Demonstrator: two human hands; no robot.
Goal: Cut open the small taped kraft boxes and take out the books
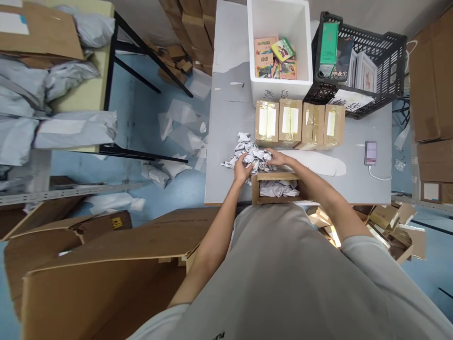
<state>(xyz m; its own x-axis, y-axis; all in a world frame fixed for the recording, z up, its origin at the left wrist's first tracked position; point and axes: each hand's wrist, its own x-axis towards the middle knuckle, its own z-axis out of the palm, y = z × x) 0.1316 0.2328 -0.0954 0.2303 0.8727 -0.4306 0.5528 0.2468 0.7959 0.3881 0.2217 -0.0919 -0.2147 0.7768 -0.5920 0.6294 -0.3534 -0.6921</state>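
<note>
On the grey table lies a loose heap of crumpled printed paper (254, 152). My left hand (242, 170) grips its near left side, thumb and fingers curved into the paper. From the right, my right hand (277, 157) holds the same heap, its fingertips partly hidden among the folds. Just below the hands, against my body, stands a small open cardboard box (278, 176). More crumpled paper (279, 189) fills its inside, and anything beneath that is hidden. A white flat wrap (318, 163) lies right of the heap, partly behind my right forearm.
Several taped cardboard boxes (290, 123) stand in a row beyond the hands. Behind them are a white foam box (279, 87) with small packs and a black crate (387, 61) holding books. A phone (371, 153) with a cable lies right. A large open carton (116, 241) stands left.
</note>
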